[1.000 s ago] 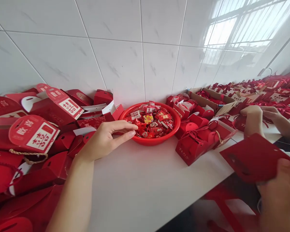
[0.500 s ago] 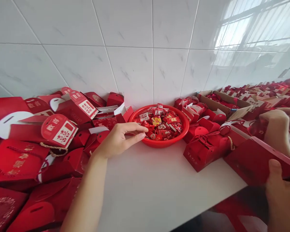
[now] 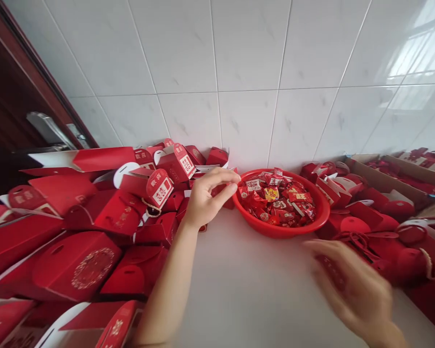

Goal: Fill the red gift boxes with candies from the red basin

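A round red plastic basket [image 3: 281,231] filled with wrapped candies [image 3: 284,198] stands on the white table [image 3: 253,285] against the wall. My left hand [image 3: 212,197] is at the basket's left rim, thumb and index fingertips pressed together; what they pinch, if anything, is too small to make out. In front and to the right of the basket, my right hand [image 3: 355,287] is blurred by motion, its fingers apart, with red showing between thumb and fingers. Whether it holds that red thing is unclear.
Red gift boxes [image 3: 94,266] are piled along the left side. More red boxes [image 3: 369,217] and a cardboard box [image 3: 413,186] lie at the right. Behind is a tiled wall [image 3: 246,121]; a dark door [image 3: 14,96] is at the far left.
The view has turned left, bringing the door into sight. My right hand has left the large red box at the right and come in over the table. My left hand stays pinched by the basket.
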